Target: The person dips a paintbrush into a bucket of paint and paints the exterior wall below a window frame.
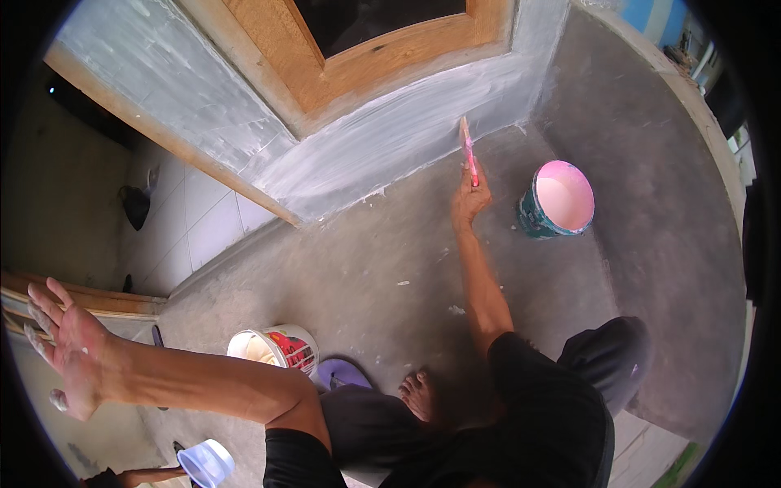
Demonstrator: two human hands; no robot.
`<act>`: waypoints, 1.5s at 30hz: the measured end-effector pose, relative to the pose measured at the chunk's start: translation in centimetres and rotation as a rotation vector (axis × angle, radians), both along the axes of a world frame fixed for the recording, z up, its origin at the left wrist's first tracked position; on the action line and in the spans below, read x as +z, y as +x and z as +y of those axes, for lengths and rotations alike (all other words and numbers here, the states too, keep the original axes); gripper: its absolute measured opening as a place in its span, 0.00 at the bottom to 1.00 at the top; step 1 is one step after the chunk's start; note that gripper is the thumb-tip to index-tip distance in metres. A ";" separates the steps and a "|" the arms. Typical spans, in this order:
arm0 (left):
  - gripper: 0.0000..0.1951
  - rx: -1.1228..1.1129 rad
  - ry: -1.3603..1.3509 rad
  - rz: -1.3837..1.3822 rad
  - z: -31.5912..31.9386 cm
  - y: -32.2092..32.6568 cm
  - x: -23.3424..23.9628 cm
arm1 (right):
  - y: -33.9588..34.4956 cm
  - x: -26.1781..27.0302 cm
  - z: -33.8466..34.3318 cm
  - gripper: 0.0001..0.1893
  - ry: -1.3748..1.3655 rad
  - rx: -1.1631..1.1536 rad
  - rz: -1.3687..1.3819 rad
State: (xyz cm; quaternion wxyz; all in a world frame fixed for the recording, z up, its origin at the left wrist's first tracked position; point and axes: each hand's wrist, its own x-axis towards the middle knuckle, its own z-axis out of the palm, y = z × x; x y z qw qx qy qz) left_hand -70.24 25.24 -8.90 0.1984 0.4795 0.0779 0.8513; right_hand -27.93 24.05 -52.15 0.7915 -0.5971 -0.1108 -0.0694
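My right hand [471, 198] grips the pinkish-red handle of a paintbrush [467, 149]. The brush tip meets the lower wall [396, 131], a grey strip streaked with white paint under a wooden window frame [396, 46]. To the right of that hand, a green bucket [532, 218] with a pink inside rim stands on the floor, holding pale pink-white paint. My left hand [82, 360] is raised at the far left, empty, fingers spread and smeared with white. Near the left forearm a white bucket [293, 344] with a red printed label holds something cream-coloured.
At lower left another person's arm [152, 476] reaches to a translucent tub [207, 463]. A purple flip-flop [341, 373] lies beside the white bucket on the concrete floor [378, 287]. A wooden door post [183, 143] borders a tiled doorway [207, 226]. My bare foot [418, 395] is below.
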 end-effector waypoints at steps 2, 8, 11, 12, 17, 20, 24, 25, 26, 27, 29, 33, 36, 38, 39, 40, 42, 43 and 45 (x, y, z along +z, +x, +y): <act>0.44 0.008 -0.010 0.008 -0.3 0.4 0.2 | -4.9 -0.5 1.7 0.14 -0.081 0.083 0.025; 0.44 0.033 -0.030 0.038 -1.1 0.6 0.9 | -23.0 0.7 3.1 0.14 -0.106 0.540 -0.133; 0.45 0.010 -0.034 -0.014 -0.8 0.6 0.6 | -24.6 0.2 2.6 0.13 -0.138 0.694 -0.172; 0.45 -0.012 -0.020 -0.024 -0.8 0.1 0.6 | -24.9 0.4 2.5 0.13 -0.143 0.788 -0.151; 0.44 0.023 -0.007 -0.035 -1.2 -0.8 0.4 | -17.8 0.2 1.3 0.12 -0.156 0.873 -0.183; 0.44 -0.018 0.001 -0.019 -0.5 -0.9 0.1 | -10.3 -0.2 1.1 0.11 -0.158 0.763 -0.145; 0.45 -0.060 0.004 0.018 -0.4 -0.5 0.0 | -1.0 -0.8 -0.8 0.11 -0.321 0.485 -0.089; 0.45 -0.059 0.004 0.015 -0.3 -0.5 0.0 | 0.6 -1.1 -1.5 0.11 -0.289 0.375 -0.092; 0.45 -0.068 0.007 0.015 -0.3 -0.7 0.1 | 1.7 -1.5 -1.9 0.11 -0.255 0.266 -0.093; 0.45 -0.079 0.007 0.013 -0.4 -0.6 0.1 | 2.3 -1.8 -1.9 0.11 -0.256 0.265 -0.096; 0.45 -0.060 0.005 0.011 -0.5 -0.4 0.1 | 2.9 -2.4 -1.7 0.12 -0.042 0.085 -0.022; 0.45 -0.053 0.008 0.047 -0.5 -1.1 0.3 | -6.3 -2.2 1.3 0.13 -0.119 0.076 0.042; 0.45 -0.044 -0.023 0.012 -0.5 0.2 0.0 | -14.3 -3.5 3.2 0.15 -0.193 0.223 0.016; 0.45 -0.035 -0.020 0.027 -0.4 -0.7 0.6 | -21.1 -1.9 3.3 0.15 -0.113 0.404 0.070; 0.45 -0.044 -0.025 0.019 -0.2 -0.6 0.5 | -23.2 -2.1 2.9 0.14 -0.120 0.507 0.057; 0.45 -0.049 -0.029 0.021 -0.1 -0.4 0.4 | -24.7 -2.3 2.5 0.13 -0.127 0.613 0.044; 0.45 -0.042 -0.024 -0.008 -0.2 -0.4 0.5 | -27.0 -2.1 1.8 0.13 -0.116 0.743 -0.037; 0.45 -0.042 -0.022 -0.005 -0.1 -0.6 0.5 | -27.5 -1.9 1.7 0.13 -0.107 0.867 -0.127; 0.45 -0.058 -0.016 0.014 0.1 -1.3 0.4 | -26.1 -2.0 2.2 0.12 -0.110 0.915 -0.147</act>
